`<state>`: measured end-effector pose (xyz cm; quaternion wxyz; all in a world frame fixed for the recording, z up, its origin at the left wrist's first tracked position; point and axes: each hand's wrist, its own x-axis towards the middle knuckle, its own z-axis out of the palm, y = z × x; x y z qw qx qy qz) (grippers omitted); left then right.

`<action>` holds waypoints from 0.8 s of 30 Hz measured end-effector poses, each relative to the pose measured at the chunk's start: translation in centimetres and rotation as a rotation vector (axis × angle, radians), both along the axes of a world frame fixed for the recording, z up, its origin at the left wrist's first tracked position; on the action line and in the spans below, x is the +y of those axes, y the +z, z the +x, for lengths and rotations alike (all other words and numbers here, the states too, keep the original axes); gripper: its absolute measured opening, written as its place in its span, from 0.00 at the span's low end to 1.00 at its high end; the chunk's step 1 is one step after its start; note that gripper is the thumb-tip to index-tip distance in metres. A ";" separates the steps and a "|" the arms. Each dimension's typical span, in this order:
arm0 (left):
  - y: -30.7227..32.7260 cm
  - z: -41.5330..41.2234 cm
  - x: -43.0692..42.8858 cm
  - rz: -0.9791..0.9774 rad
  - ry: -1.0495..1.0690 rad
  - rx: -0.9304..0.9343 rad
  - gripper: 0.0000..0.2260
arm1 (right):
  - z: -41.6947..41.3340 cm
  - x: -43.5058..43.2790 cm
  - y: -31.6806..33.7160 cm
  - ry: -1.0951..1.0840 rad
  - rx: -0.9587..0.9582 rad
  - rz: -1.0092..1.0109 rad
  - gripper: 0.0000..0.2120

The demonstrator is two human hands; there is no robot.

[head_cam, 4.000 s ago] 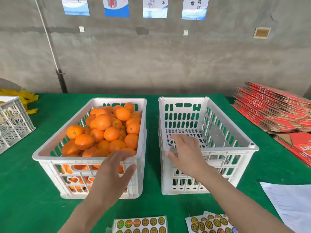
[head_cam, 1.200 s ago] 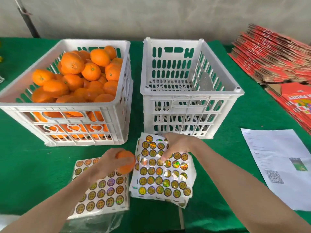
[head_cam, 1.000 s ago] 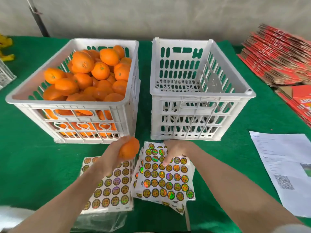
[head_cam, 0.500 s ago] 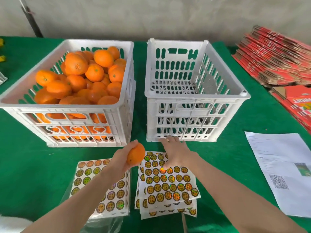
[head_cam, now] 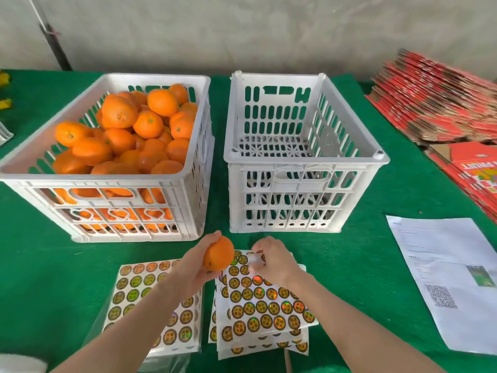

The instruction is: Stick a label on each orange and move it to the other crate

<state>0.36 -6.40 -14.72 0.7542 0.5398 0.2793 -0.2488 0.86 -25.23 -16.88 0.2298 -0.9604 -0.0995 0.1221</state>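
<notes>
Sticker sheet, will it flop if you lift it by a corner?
Probably floppy: the top sheet is thin paper, its edge bending up where the right hand pinches it. Likely light and slidy too, since the stacked sheets lie fanned askew.

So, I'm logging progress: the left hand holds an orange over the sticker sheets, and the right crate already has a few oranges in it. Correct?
No. In the head view the right crate is empty. The rest stands: the left hand holds an orange over the sticker sheets.
</notes>
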 end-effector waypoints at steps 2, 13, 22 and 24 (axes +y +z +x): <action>0.1 -0.1 -0.2 -0.022 0.010 0.039 0.34 | 0.0 0.1 -0.3 0.057 0.068 -0.161 0.18; 1.0 -1.0 -1.0 -0.244 0.171 0.024 0.27 | -1.4 -0.5 0.0 -0.121 -0.102 0.193 0.11; 1.4 -1.6 0.3 -0.215 0.072 -0.108 0.13 | -1.1 -2.2 3.6 -0.164 -0.165 0.363 0.05; 2.3 -1.7 0.0 -0.131 -0.122 -0.215 0.18 | -1.1 -2.2 4.0 -0.174 -0.162 0.396 0.05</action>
